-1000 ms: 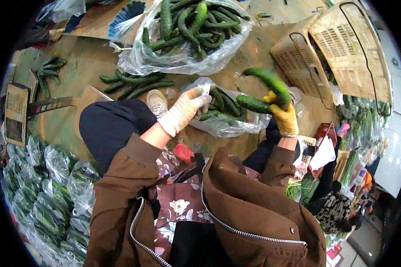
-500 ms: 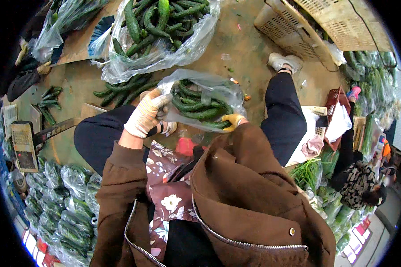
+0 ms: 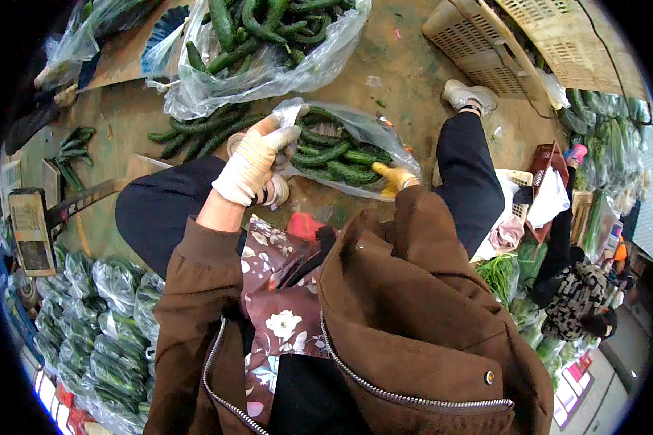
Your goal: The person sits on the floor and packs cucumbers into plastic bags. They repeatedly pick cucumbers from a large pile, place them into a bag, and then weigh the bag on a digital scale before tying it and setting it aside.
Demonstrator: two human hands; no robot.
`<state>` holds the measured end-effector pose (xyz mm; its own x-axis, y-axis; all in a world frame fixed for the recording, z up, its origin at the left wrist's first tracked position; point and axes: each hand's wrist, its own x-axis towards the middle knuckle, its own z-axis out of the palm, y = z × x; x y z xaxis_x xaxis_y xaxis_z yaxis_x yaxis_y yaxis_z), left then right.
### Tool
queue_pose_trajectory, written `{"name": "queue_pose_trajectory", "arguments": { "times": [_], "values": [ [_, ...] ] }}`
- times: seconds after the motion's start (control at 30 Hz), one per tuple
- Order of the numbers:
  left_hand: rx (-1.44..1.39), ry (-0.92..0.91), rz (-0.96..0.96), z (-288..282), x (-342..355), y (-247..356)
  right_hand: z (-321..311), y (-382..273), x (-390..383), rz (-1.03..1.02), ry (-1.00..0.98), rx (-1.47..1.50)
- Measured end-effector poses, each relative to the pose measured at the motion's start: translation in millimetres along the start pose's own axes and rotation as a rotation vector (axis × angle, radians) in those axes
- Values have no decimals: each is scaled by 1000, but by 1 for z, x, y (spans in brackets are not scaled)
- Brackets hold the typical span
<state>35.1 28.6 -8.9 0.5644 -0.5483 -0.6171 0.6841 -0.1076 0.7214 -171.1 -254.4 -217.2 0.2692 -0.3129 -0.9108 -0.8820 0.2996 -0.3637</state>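
My left hand (image 3: 257, 156), in a pale striped glove, is closed on the gathered edge of a clear plastic bag (image 3: 374, 127). Several dark green cucumbers (image 3: 323, 152) lie inside it. My right hand (image 3: 397, 177), in a yellow glove, is at the bag's right side with fingers partly spread, touching the contents. A pile of loose cucumbers (image 3: 185, 138) lies behind my left hand, and a larger open bag of cucumbers (image 3: 247, 51) stands beyond.
Tilted cream crates (image 3: 479, 51) stand at top right, a maroon crate (image 3: 548, 156) below them. A metal scale (image 3: 33, 232) is at left, above bagged cucumbers (image 3: 109, 348). A co-worker's gloved hand (image 3: 65, 94) shows at upper left, another person (image 3: 573, 297) at right.
Since a second ago, the cucumbers held in my right hand were let go, and that hand moved down-left to the bag. My left hand moved left with the bag edge, then slightly up.
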Motion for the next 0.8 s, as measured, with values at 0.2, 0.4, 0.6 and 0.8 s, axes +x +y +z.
{"name": "queue_pose_trajectory", "arguments": {
  "times": [0.2, 0.4, 0.6, 0.8],
  "values": [
    [50, -126, -31, 15, -3, 2, -108, -71, -12, -567, 324, -777],
    [236, -136, 92, 16, 0, -6, -60, -148, -119, -381, -460, -168],
    [214, -97, 55, 20, -4, -7, 8, -119, -12, -298, -10, -629],
    [154, -146, 38, 17, -5, -10, 33, -82, 16, -181, 223, -1099]
  ]
}}
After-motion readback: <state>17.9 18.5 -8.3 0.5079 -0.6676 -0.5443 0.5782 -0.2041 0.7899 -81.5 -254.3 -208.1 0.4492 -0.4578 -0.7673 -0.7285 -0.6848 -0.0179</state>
